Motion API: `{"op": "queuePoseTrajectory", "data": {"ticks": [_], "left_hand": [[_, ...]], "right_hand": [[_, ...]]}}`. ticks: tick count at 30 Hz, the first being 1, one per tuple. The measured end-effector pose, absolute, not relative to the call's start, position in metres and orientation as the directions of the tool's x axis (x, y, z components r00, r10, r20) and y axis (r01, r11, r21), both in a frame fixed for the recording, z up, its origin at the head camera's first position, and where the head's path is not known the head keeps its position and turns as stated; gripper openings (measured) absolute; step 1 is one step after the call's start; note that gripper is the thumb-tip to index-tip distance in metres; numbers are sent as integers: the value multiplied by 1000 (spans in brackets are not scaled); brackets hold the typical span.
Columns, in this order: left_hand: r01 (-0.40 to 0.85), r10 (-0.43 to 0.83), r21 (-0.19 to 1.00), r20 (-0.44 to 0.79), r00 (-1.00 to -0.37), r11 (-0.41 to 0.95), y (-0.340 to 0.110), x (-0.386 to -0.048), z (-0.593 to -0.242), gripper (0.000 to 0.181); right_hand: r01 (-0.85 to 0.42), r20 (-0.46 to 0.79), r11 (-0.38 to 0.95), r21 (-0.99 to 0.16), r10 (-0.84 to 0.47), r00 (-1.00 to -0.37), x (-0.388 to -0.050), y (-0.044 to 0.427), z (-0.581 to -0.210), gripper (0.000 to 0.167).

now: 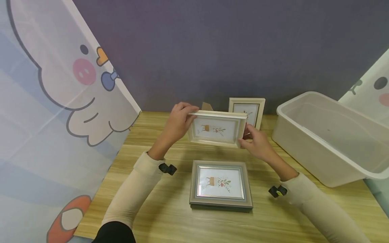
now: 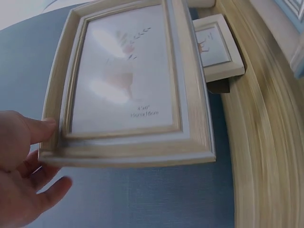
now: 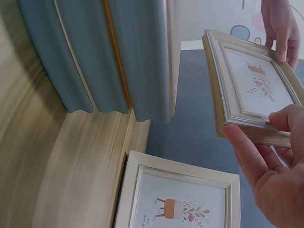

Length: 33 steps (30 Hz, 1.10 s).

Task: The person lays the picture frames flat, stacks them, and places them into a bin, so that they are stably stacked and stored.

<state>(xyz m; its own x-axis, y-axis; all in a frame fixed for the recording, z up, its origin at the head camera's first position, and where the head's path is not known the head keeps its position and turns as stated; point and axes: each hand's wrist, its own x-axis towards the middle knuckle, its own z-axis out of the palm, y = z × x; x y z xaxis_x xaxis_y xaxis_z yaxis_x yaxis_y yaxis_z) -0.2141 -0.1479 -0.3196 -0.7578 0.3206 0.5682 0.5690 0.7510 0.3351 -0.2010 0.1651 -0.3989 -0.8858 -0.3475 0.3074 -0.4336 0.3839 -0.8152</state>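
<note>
Both hands hold up a light wood-coloured picture frame [image 1: 214,143] on its side, its print facing the person. At its left end, my left hand [image 1: 180,120] grips the upper corner; in the left wrist view the thumb of that hand [image 2: 23,161] lies on the front border. My right hand [image 1: 256,142] pinches the other end near the lower corner, and in the right wrist view this hand [image 3: 273,159] has its thumb over the front edge. A cream frame [image 1: 262,103] stands upright just behind. Below the held frame, a grey-beige frame [image 1: 247,189] lies flat atop a stack.
A large white plastic bin [image 1: 307,148] stands at the right of the wooden table [image 1: 152,206]. Behind the table rises a dark wall [image 1: 194,50]. A small brown piece [image 1: 207,106] shows behind the held frame. Cartoon-printed panels [image 1: 45,101] flank both sides.
</note>
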Motion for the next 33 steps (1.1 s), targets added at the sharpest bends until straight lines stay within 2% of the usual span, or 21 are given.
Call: {"op": "queuePoseTrajectory", "data": {"ticks": [7,12,16,25,28,33], "left_hand": [[509,286,578,435,-854,638,-157,-205,-322,31],[487,322,712,368,-872,507,-164,-205,-325,33],[417,349,826,289,-891,380,-170,-207,-325,38],[327,435,908,191,-880,262,-183,-215,-333,50],[312,482,928,181,-857,206,-186,-218,-337,63],[311,553,939,181,-813,149,-188,-225,-342,105]], "right_hand": [[-461,335,376,-804,-355,-873,-192,175,-402,24],[-461,337,396,-794,-343,-877,-188,182,-406,21],[-481,352,399,-781,-354,-866,-186,185,-407,20],[-512,390,326,-795,-373,-842,-182,185,-410,32],[-523,400,310,-794,-380,-834,-181,185,-409,33],[-535,412,286,-795,-394,-822,-180,185,-409,37]]}}
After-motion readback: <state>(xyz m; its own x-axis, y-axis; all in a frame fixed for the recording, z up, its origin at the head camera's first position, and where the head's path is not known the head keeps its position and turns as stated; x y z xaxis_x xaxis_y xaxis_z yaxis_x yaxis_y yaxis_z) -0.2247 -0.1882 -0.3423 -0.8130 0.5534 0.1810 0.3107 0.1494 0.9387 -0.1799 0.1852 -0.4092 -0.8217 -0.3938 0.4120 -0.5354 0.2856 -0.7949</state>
